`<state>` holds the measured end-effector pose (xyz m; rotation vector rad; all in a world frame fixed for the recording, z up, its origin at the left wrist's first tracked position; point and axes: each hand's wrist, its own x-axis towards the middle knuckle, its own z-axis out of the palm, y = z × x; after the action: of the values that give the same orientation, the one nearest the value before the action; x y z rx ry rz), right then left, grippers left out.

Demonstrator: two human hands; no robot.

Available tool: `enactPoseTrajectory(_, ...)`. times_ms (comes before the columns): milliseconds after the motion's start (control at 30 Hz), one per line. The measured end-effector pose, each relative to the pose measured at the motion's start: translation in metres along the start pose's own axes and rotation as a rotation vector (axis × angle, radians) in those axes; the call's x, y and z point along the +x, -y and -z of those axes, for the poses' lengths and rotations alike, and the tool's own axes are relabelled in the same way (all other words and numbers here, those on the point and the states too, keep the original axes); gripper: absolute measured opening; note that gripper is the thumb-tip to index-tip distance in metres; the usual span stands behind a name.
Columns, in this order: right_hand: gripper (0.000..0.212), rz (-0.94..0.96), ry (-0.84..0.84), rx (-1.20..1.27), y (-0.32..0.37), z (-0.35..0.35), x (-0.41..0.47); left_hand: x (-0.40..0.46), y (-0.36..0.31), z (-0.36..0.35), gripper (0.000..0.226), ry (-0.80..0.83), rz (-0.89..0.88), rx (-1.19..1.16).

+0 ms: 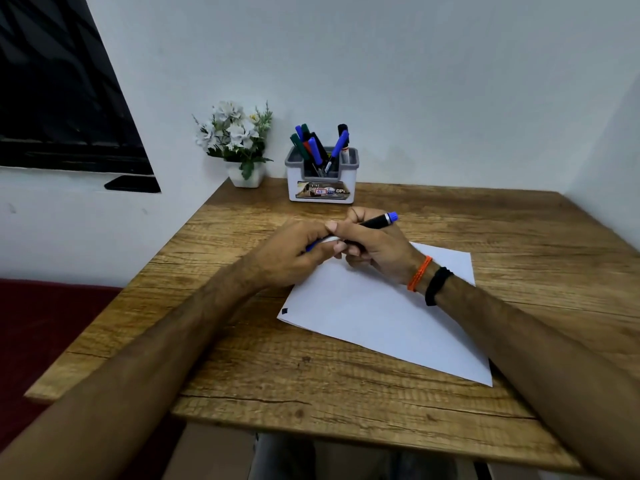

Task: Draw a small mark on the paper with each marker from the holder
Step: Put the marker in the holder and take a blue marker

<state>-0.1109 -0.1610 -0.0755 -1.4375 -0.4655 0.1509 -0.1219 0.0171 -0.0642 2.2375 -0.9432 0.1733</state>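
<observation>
Item I log: one blue marker (375, 223) above the paper's (377, 317) 12 o'clock edge, left hand (294, 252) pinching its cap end, right hand (375, 249) gripping its barrel, holder (322, 181) beyond at 12 o'clock.

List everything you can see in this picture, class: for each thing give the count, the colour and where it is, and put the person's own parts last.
table: one, brown wood grain, fills the foreground.
paper: one white sheet, on the table under the hands, a small dark mark at its near left corner.
holder: one, white with grey rim, at the table's far edge.
markers in holder: several, with blue, green, red and black caps; exact count unclear.
flower pot: one, white, with white flowers, left of the holder.
held marker: one, black barrel, blue end.
left hand: grips the marker's blue cap end.
right hand: grips the barrel; orange and black wristbands.
</observation>
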Motion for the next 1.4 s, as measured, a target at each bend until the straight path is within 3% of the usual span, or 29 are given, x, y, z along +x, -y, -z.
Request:
enactPoseTrajectory(300,0.029,0.028,0.062,0.005,0.003,0.006,0.000,-0.002,-0.010,0.005,0.020,0.036,0.011,-0.104)
enactPoseTrajectory(367,0.017,0.049,0.046,-0.036,0.003,0.003,0.000,-0.002,-0.001,0.009,0.010,0.065,0.075,-0.096)
enactPoseTrajectory(433,0.010,0.054,0.027,-0.018,0.002,0.001,0.000,-0.002,0.013,0.020,0.021,0.075,0.178,-0.064)
enactPoseTrajectory(600,0.026,-0.036,0.160,0.013,0.005,-0.003,-0.004,-0.008,0.034,0.035,0.034,0.158,0.292,-0.056)
enactPoseTrajectory(833,0.024,-0.075,0.291,-0.160,0.003,-0.022,-0.014,-0.009,0.035,0.029,0.024,0.235,0.236,-0.019)
enactPoseTrajectory(1000,0.014,-0.107,0.312,-0.289,0.000,-0.028,-0.022,-0.008,0.040,0.031,0.038,0.280,0.240,0.005)
enactPoseTrajectory(1200,0.011,-0.117,0.279,-0.345,-0.001,-0.034,-0.022,-0.008,0.043,0.041,0.054,0.449,0.262,-0.043)
enactPoseTrajectory(1400,0.010,-0.098,0.267,-0.365,-0.003,-0.034,-0.023,-0.008,0.042,0.042,0.057,0.468,0.285,-0.066)
